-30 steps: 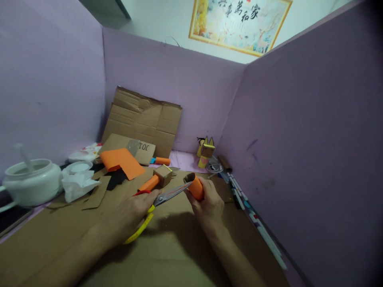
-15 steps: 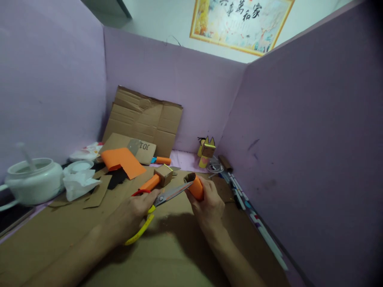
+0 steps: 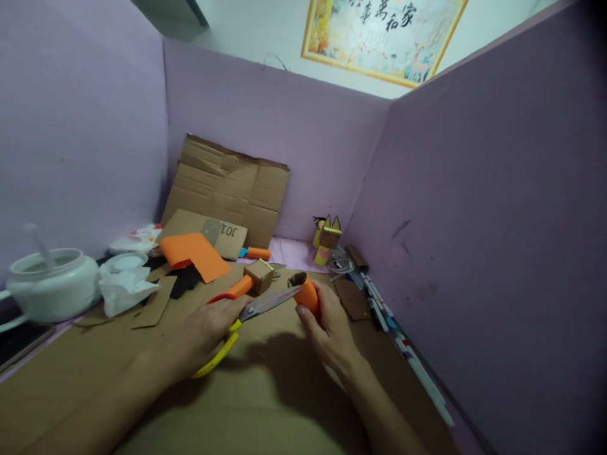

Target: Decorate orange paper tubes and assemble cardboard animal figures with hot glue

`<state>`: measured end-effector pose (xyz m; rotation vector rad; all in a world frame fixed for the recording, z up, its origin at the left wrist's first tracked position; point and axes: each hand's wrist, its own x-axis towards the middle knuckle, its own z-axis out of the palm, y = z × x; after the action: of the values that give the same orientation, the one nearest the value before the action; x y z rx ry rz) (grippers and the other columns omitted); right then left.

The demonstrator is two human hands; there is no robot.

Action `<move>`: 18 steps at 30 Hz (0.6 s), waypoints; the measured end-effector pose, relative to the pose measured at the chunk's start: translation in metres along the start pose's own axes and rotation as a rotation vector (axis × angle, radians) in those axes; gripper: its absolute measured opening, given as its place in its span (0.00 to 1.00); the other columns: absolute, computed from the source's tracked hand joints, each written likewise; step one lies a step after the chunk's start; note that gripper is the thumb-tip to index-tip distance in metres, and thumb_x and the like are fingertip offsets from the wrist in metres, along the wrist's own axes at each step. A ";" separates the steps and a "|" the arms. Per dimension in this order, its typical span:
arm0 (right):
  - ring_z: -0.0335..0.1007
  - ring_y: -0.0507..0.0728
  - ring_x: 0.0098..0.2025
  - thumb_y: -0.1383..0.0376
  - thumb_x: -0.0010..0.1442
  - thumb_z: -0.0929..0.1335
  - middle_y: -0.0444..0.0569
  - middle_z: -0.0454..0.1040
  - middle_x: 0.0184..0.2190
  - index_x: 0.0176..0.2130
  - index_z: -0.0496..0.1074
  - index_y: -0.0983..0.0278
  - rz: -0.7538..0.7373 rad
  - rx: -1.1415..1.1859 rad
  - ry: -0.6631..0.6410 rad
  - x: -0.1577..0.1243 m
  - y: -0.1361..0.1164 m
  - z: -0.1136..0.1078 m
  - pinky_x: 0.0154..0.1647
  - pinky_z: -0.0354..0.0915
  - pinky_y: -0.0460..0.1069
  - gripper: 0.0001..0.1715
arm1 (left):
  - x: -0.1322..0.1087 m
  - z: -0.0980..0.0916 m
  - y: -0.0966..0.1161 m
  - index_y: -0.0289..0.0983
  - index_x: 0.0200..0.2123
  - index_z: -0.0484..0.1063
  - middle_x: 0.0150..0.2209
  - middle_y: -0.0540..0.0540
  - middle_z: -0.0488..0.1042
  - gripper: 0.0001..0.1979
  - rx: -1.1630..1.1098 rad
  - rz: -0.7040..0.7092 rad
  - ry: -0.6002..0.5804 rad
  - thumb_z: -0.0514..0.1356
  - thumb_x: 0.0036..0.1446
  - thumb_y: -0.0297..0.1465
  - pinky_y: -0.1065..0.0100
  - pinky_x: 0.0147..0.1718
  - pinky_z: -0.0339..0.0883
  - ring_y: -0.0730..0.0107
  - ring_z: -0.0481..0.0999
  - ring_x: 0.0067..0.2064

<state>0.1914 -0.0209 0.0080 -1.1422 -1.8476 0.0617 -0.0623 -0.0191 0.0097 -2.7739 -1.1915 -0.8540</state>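
My left hand (image 3: 215,328) is closed around the red and yellow handles of a pair of scissors (image 3: 270,302). The blades point right, with their tips at the rim of an orange paper-covered tube (image 3: 309,297). That tube is gripped by my right hand (image 3: 329,325), its brown open end turned up and to the left. Behind the scissors lies a small cardboard box on an orange tube (image 3: 260,275), its lower part hidden by the left hand. Further back rests another orange tube with a blue end (image 3: 258,253).
A white pot (image 3: 54,287) stands at left beside crumpled white tissue (image 3: 126,291). Orange paper (image 3: 192,253) lies before leaning cardboard (image 3: 232,186). A yellow-eared cardboard figure (image 3: 327,240) stands in the back corner. Marker pens (image 3: 422,373) line the right wall.
Both hands have shifted slightly to the left. The right hand's thumb has slid lower on the orange tube, and the scissors' tips still meet its rim.
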 end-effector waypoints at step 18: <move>0.68 0.62 0.41 0.63 0.58 0.66 0.54 0.72 0.41 0.50 0.63 0.63 0.020 0.024 0.041 -0.003 -0.005 0.008 0.43 0.63 0.56 0.20 | -0.004 0.009 -0.001 0.37 0.57 0.60 0.42 0.41 0.76 0.32 0.100 -0.046 0.006 0.51 0.47 0.18 0.66 0.36 0.70 0.61 0.76 0.38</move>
<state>0.1827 -0.0227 0.0044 -1.1380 -1.7951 0.0713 -0.0613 -0.0194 0.0000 -2.6736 -1.2648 -0.7815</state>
